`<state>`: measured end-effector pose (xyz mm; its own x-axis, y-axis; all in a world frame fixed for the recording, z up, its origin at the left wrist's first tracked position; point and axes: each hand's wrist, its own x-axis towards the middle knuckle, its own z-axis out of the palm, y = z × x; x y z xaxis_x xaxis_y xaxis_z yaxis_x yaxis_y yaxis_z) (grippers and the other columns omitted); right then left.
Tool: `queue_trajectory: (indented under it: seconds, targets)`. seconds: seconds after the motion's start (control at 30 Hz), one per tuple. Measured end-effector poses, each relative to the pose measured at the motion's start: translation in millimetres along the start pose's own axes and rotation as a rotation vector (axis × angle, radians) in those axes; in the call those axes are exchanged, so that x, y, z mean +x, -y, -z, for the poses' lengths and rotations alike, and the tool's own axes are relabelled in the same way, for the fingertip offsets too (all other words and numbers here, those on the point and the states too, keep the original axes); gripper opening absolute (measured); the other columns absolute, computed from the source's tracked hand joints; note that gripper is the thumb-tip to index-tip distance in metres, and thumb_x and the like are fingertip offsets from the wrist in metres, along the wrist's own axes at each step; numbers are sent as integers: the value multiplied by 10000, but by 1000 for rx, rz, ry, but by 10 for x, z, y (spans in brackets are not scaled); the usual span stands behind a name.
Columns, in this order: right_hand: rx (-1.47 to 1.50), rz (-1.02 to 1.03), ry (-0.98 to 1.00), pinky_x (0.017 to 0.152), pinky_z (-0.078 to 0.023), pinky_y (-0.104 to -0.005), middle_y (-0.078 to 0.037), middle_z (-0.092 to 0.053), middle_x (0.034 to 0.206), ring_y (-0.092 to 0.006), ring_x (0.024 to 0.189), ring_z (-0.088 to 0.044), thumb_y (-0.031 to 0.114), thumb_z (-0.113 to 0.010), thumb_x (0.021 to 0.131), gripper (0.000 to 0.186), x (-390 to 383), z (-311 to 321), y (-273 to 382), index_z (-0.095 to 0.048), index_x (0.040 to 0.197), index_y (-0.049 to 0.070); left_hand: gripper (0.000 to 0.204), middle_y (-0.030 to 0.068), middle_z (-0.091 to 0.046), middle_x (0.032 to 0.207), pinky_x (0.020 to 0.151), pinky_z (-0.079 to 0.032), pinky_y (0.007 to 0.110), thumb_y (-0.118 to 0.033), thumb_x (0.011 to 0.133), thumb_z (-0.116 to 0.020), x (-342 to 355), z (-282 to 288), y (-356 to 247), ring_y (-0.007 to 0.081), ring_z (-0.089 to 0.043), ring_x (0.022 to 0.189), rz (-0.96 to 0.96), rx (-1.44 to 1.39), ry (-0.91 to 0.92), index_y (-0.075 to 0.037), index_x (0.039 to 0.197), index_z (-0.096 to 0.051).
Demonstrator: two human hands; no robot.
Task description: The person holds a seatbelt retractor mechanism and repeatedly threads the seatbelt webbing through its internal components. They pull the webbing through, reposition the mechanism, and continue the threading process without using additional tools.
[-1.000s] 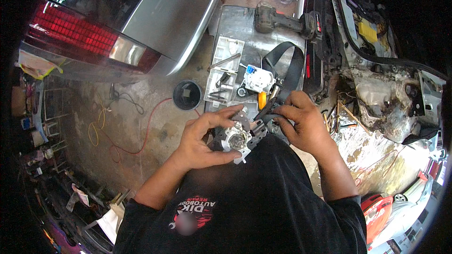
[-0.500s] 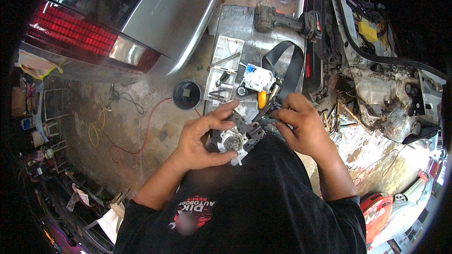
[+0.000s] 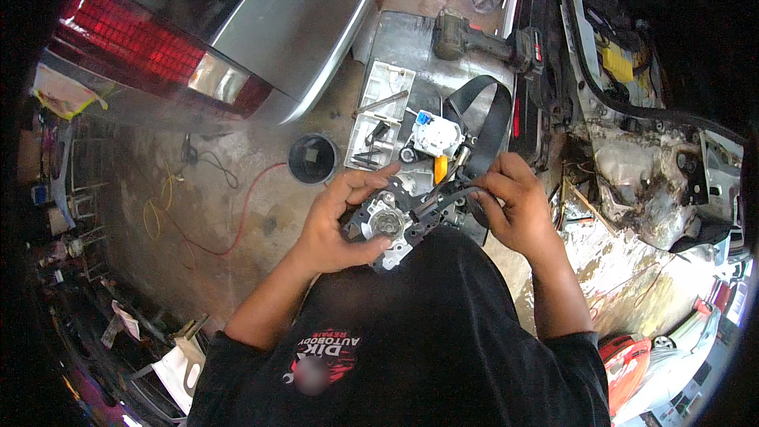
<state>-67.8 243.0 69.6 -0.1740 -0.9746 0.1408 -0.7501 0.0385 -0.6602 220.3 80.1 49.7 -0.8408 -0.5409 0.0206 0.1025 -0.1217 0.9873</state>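
My left hand (image 3: 336, 217) is wrapped around a seat belt retractor (image 3: 387, 225), thumb on its near edge and fingers on the far side. A round silver spring-like centre shows in its pale housing, with a dark metal frame behind. Close by on the right, the fingertips of my right hand (image 3: 518, 205) pinch a black strap (image 3: 444, 199) that runs toward the retractor's frame. Just beyond lies a white mechanism (image 3: 437, 137) with a blue connector and a yellow tab. Black webbing (image 3: 498, 111) loops beside it; whether it joins the pinched strap is hidden.
A cordless impact wrench (image 3: 482, 43) lies at the far end of the metal bench (image 3: 395, 32). The white tray (image 3: 368, 130) holds small tools. A dark bucket (image 3: 313, 160) stands left on the floor, near a red hose (image 3: 251, 198). Car bodies flank both sides.
My left hand has tilted the retractor, so its round centre faces up more and sits slightly higher. My right hand has shifted a little to the right, still pinching the strap.
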Motion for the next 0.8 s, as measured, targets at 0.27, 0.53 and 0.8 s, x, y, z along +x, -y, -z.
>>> queue_trajectory:
  seconds: [0.27,0.53,0.8]
  targets:
    - [194,12,242,901,-559,-521,-198,-650,1121,-433,1072,-681,230,-872,927,345,49,-3,426,-752,1196,51,594,359,-530,1661,1272,-397,448,-95,866,-924,116,350,171,360,-500,1589,32,-307,196,-47,1369,-612]
    - [61,18,441,810,-578,-499,-141,-656,960,-385,935,-701,172,-806,984,188,-234,127,503,-781,1141,73,765,139,-612,1574,1312,-359,454,-209,932,-919,-53,217,-47,274,-517,1540,231,50,331,-45,1587,-557]
    - [18,254,474,783,-581,-498,-116,-641,944,-370,926,-692,152,-813,939,145,-288,412,-89,-734,1038,81,723,114,-617,1551,1304,-340,412,-180,944,-886,-389,-382,-115,245,-515,1524,251,20,159,-41,1583,-579]
